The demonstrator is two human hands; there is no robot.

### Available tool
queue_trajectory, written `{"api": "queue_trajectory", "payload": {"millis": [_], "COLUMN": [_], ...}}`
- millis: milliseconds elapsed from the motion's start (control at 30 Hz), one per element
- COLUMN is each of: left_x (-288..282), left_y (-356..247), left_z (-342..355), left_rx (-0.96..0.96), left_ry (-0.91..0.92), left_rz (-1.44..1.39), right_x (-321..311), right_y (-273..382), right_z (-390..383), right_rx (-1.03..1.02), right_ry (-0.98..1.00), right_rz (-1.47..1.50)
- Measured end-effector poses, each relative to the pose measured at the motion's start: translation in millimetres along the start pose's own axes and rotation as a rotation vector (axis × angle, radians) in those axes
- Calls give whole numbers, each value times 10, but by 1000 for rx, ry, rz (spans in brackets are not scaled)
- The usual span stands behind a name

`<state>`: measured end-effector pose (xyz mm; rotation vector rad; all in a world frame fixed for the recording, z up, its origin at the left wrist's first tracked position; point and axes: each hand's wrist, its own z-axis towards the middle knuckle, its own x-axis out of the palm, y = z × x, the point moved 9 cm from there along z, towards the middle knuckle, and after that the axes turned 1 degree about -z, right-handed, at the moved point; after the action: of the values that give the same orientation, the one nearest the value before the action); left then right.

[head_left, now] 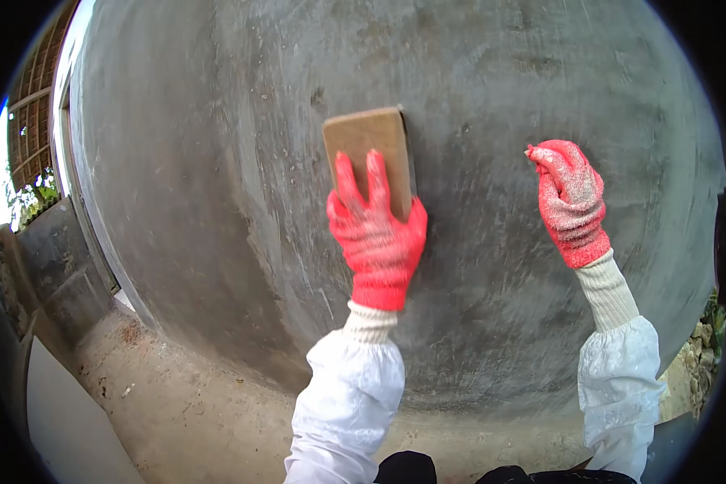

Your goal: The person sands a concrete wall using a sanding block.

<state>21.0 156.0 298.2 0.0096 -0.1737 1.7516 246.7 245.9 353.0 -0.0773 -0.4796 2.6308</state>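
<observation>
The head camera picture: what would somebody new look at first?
Probably the bright red-gloved left hand, near the middle, holding a flat brown block. Next, the red-gloved right hand, curled up farther right. Behind both, a big gray wall fills most of the picture.

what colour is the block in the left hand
Light brown block, clearest in the head view.

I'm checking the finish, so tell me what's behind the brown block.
Grey wall shows beyond the edges of the brown block; whatever is directly behind it is covered.
</observation>
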Motion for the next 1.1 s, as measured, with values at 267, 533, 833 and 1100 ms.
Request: {"api": "queue_trajectory", "payload": {"millis": [267, 533, 833, 1100], "left_x": [-99, 5, -243, -186], "left_y": [309, 651, 843, 914], "left_z": [-275, 234, -595, -445], "left_rx": [187, -54, 208, 63], "left_ry": [135, 23, 108, 60], "left_rz": [-8, 41, 30, 41], "right_x": [359, 319, 366, 339], "right_y": [-225, -217, -137, -238], "right_z": [-59, -132, -86, -148], "right_rx": [146, 65, 61, 105], "right_ry": [-62, -64, -99, -89], "right_rz": [69, -46, 10, 1]}}
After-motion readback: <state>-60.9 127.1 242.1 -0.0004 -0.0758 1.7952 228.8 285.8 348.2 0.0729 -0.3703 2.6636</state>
